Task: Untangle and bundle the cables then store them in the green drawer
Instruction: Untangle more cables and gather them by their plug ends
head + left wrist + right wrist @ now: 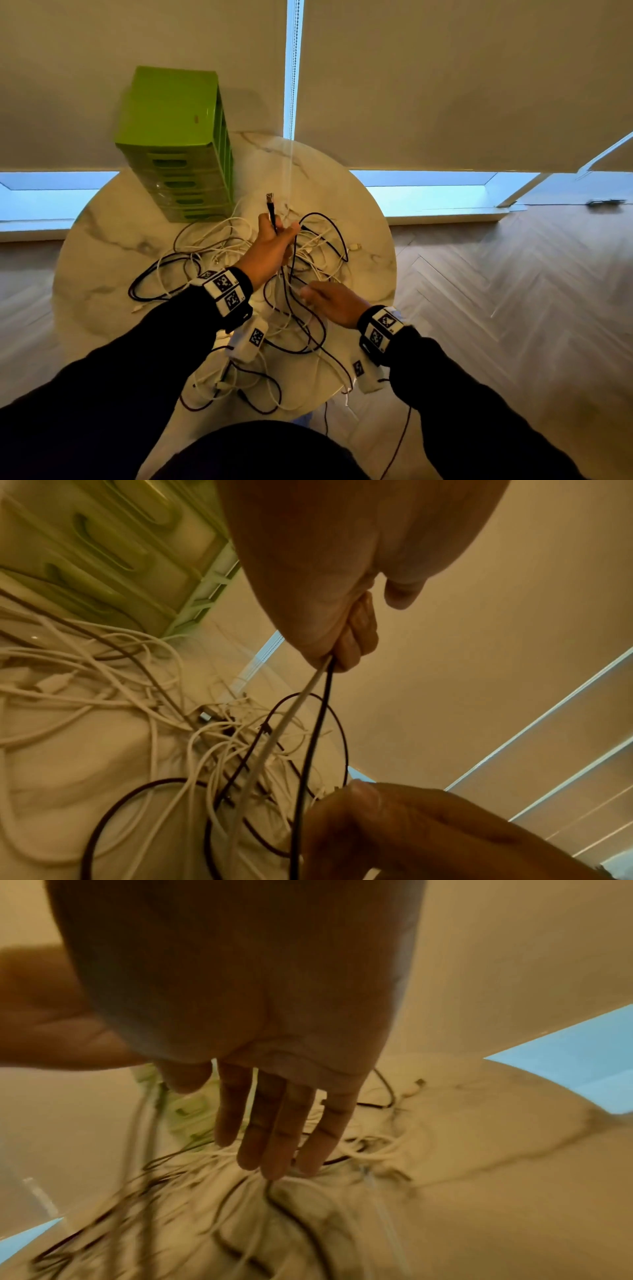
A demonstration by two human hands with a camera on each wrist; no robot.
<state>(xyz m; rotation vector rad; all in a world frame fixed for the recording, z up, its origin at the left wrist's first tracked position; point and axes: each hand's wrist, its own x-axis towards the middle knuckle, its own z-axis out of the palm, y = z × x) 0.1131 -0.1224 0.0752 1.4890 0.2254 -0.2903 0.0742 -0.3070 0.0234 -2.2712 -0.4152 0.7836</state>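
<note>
A tangle of black and white cables (239,274) covers the round marble table (102,260). My left hand (274,240) is raised above the pile and grips a black cable (272,214) near its plug, which sticks up past the fist. In the left wrist view the fist (346,639) also holds a white cable (284,723) beside the black cable (315,739); both run down into the tangle. My right hand (329,299) hovers over the cables nearer me, fingers (274,1137) straight and holding nothing. The green drawer unit (178,144) stands at the table's far left, drawers closed.
Roller blinds cover the windows behind the table. Wooden herringbone floor (513,308) lies to the right. Some cables hang over the table's near edge (342,394). Tagged white boxes dangle below both wrists.
</note>
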